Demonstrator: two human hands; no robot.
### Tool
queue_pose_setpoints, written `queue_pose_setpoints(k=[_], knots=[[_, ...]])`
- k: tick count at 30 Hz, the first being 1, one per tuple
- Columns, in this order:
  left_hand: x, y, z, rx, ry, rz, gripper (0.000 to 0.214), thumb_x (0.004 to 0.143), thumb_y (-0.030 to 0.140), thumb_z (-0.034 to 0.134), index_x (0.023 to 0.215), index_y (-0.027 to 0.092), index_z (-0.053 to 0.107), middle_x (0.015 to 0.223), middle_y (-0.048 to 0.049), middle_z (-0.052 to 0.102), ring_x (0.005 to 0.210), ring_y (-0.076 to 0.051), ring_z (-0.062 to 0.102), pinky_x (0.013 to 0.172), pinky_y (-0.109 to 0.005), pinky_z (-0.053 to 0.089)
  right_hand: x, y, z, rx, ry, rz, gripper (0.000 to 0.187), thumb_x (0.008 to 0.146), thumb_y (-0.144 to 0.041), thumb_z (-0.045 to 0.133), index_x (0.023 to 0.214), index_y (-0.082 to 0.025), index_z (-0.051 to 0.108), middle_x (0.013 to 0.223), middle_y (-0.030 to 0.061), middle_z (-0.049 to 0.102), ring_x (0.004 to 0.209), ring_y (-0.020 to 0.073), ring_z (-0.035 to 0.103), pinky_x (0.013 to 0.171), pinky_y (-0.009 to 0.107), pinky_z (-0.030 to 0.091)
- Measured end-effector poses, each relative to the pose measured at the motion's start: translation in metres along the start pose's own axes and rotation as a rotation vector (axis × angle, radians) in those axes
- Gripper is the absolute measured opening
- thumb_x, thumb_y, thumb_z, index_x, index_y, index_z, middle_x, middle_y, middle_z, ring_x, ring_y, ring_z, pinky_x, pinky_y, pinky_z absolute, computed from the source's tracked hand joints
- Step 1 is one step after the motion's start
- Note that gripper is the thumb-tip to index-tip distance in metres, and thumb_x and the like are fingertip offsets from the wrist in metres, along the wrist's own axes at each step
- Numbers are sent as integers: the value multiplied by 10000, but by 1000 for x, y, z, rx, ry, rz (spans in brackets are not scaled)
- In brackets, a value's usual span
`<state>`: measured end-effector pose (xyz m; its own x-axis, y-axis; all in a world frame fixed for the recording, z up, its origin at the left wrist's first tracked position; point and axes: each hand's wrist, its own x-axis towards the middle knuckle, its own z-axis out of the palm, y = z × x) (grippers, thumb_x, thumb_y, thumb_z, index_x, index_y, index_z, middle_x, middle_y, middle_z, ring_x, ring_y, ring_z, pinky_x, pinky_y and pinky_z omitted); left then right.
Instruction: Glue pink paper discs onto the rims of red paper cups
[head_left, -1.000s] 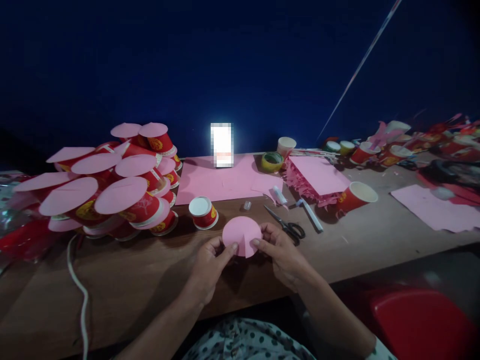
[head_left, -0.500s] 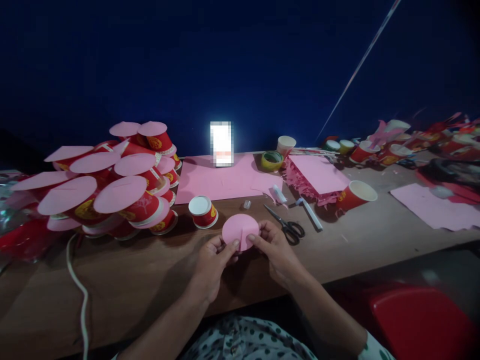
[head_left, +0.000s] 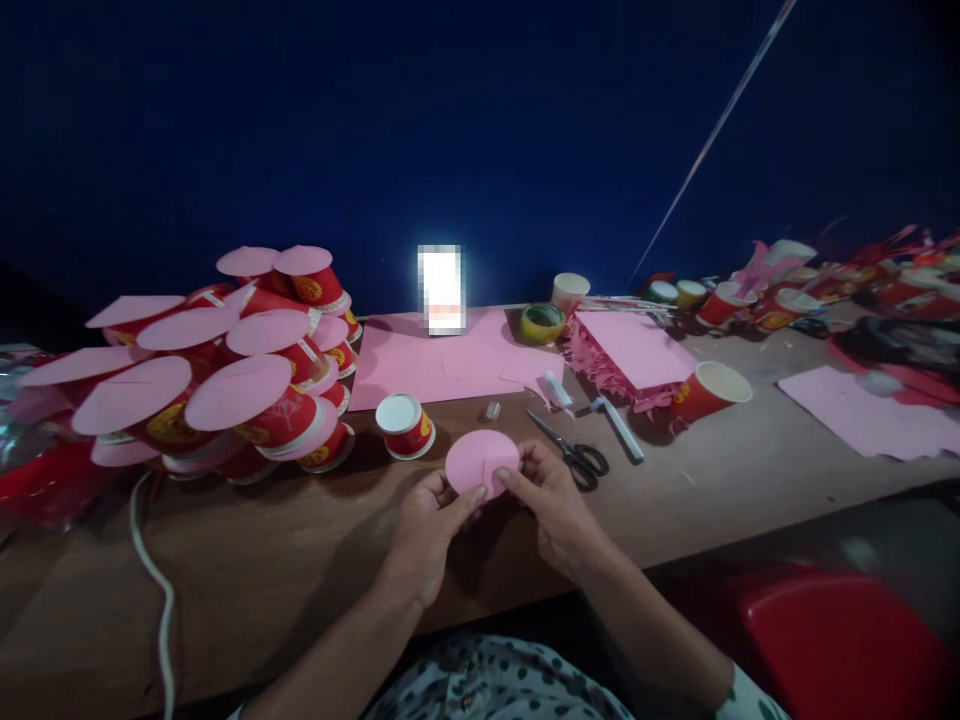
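Both my hands hold a small pink paper circle [head_left: 481, 461] with a slit cut in it, just above the wooden table's [head_left: 300, 560] near edge. My left hand [head_left: 426, 527] pinches its lower left rim with thumb and fingers. My right hand [head_left: 553, 499] pinches the lower right rim, and the two cut edges overlap slightly. A red paper cup [head_left: 406, 424] lies on its side just beyond the circle. Black-handled scissors [head_left: 571, 452] lie right of my right hand.
A pile of red cups capped with pink paper cones [head_left: 217, 375] fills the left. Pink paper sheets [head_left: 435, 365], a lit phone [head_left: 441, 288], a tape roll [head_left: 543, 322], a fringed pink stack [head_left: 634, 352], a glue stick [head_left: 557, 388], a pen [head_left: 622, 430], more cups [head_left: 709, 387] and a white cord [head_left: 154, 580] surround me.
The slit edges of the pink circle have been drawn over each other, so the disc looks smaller. Both hands have crept slightly closer together.
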<state>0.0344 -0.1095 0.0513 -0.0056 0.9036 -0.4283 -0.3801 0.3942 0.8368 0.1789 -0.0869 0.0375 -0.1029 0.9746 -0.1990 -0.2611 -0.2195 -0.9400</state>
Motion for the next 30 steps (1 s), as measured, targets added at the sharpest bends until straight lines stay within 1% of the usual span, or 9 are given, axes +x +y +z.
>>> queue_pose_setpoints(k=[4,10,16,20,24,30], knots=[[1,-1,0,-14,14,1,384,657,231,759,1013,131,656,911,-68,702,728,-100,601,652,-196,480,0,-1,1,-7,4,4,291,687,-329,754,814,-184,537,713,-33,583,645,106,529,604,214,405],[2,-1,1,-20,-5,26,395,660,222,754,1026,114,650,947,-91,705,774,-120,620,684,-209,485,0,-2,1,-26,15,-16,282,686,-322,753,809,-188,538,724,-31,598,662,113,539,611,218,412],[3,-1,3,-46,-8,39,393,659,217,753,1020,112,641,989,-104,706,866,-163,642,817,-283,486,-1,-7,2,-54,9,-45,281,680,-313,754,791,-188,529,719,-34,591,655,111,535,607,221,407],[4,-1,3,-45,-16,56,398,657,208,754,1024,108,635,1010,-111,704,906,-181,642,868,-319,474,-2,-11,3,-75,10,-51,282,677,-317,753,778,-186,525,700,-36,581,641,108,522,599,222,397],[4,-1,3,-60,-29,60,399,665,206,748,1033,110,627,1031,-116,699,943,-200,639,897,-349,466,-2,-14,3,-93,10,-37,300,663,-328,761,779,-186,524,696,-35,574,637,110,514,591,223,391],[5,0,2,-72,7,74,416,650,206,753,1036,116,626,1018,-109,704,935,-202,645,905,-355,462,-5,-12,5,-60,-30,-11,295,692,-354,742,797,-189,520,697,-39,563,632,102,501,589,212,388]])
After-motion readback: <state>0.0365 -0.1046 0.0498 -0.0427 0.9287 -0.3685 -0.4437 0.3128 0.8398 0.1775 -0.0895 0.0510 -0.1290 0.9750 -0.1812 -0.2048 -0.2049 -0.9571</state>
